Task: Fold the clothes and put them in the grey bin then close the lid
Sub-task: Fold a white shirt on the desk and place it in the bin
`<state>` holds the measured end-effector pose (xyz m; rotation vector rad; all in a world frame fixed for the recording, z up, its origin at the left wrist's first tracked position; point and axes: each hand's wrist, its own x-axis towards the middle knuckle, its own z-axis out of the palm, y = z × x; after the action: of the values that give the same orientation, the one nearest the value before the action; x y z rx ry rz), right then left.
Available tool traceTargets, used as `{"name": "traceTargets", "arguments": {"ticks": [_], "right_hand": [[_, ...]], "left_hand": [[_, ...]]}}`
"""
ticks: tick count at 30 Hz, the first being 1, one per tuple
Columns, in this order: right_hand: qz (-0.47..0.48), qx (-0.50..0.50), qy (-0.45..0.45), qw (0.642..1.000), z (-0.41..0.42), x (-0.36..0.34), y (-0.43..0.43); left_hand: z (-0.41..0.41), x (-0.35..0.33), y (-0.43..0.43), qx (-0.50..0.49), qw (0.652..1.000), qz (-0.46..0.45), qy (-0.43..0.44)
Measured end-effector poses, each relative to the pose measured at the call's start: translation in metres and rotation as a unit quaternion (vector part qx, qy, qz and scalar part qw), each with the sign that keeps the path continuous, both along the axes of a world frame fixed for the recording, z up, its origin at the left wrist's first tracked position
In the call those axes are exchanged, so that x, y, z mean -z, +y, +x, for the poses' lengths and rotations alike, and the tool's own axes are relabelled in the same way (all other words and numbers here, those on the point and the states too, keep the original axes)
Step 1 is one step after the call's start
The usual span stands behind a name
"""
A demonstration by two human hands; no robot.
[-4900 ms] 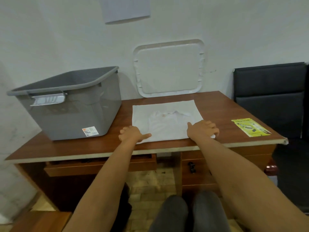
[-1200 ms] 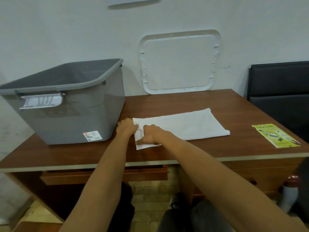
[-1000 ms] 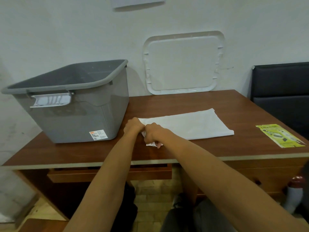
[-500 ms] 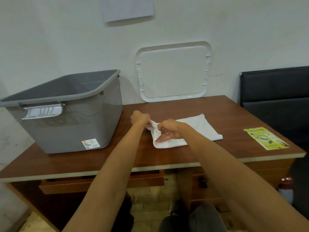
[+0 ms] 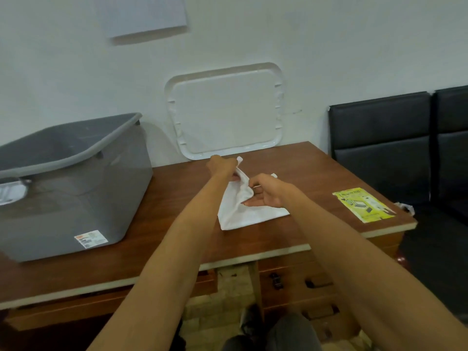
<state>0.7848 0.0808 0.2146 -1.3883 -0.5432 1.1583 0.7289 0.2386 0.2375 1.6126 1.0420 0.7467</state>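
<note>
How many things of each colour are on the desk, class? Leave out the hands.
White: 2 (cloth, lid)
Grey: 1 (bin)
Yellow: 1 (leaflet)
Total: 4

We take this for a plain office room: a wooden desk with drawers stands against a white wall. A sheet of paper hangs above, a yellow leaflet lies on top, and black padded chairs stand beside it.
</note>
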Motion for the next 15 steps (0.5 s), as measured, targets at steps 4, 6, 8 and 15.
{"name": "traceTargets", "arguments": {"ticks": [4,6,8,15], "right_hand": [[-0.004,0.033,0.008,0.999,0.028,0.009,-0.018],[-0.002,0.050,0.021,0.999,0.042,0.014,-0.027],[-0.009,0.064,0.027,0.998,0.054,0.018,-0.035],[-0.118,0.067,0.020,0.991,0.087,0.035,-0.058]], "left_hand": [[0.026,0.007,-0.015,0.012,0.999,-0.046,-0.018],[0.037,0.010,-0.023,0.022,0.998,-0.059,-0.014],[0.047,0.017,-0.029,0.037,0.998,-0.057,-0.002],[0.082,0.048,-0.053,0.105,0.992,-0.051,0.054]]}}
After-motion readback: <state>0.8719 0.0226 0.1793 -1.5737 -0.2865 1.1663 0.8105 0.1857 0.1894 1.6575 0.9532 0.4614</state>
